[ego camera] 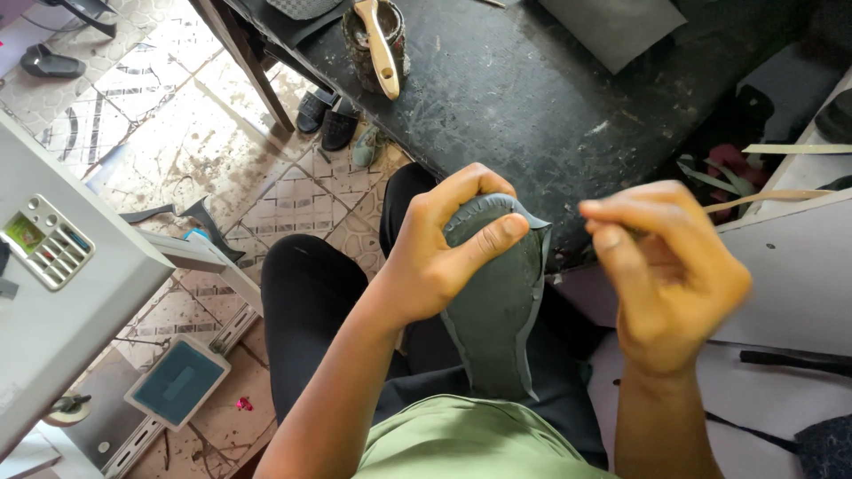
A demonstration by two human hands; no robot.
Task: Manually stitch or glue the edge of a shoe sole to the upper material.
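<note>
Shoe sole point(497, 302): dark grey-green, upright, toe end curled in left hand point(435, 257).

Dark grey shoe sole point(497, 302) held upright over the lap.

The left hand point(439, 248) grips the rounded top end of a grey-green shoe sole piece point(497, 310), thumb pressed across its face and fingers curled behind the rim. The piece stands upright over the person's lap, its narrow end pointing down toward the green shirt point(461, 443). The right hand point(666, 266) hovers just beside the piece, fingers pinched together; whether they hold anything cannot be told. Beyond both hands lies a dark, scuffed bench point(532, 98), with a pot point(368, 44) carrying a pale-handled brush point(380, 49) at its far left. Sandals point(328, 115) sit on the tiled floor point(222, 151) past the left hand.
</note>
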